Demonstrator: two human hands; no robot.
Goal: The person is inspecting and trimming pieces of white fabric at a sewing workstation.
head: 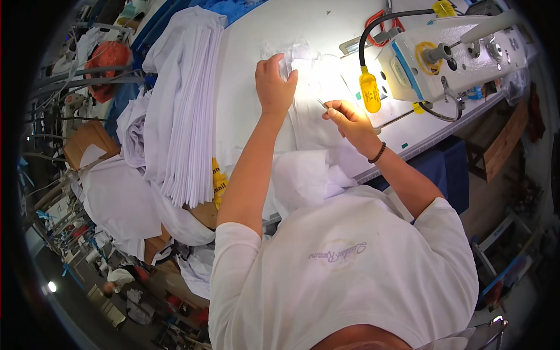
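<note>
My left hand (274, 85) is over the left edge of thin white fabric (308, 81), thumb and fingers apart, with nothing plainly gripped. Lower and to the right, my right hand (350, 122) pinches a small slim metal tool (323, 104), perhaps tweezers; its tip points up and left over the fabric. A dark beaded bracelet is on that wrist. Bright light from a yellow-cased lamp (370, 92) washes out part of the fabric beside the white sewing machine (455, 61). A bunched white cloth (302, 175) lies at the table edge against my shirt.
A tall stack of folded white fabric (183, 105) stands on the left, with more white cloth (122, 197) and a cardboard box (89, 144) beyond it. Red-handled scissors (378, 28) lie behind the machine. A wooden stool (503, 144) is at right. Another person (118, 280) is far off, lower left.
</note>
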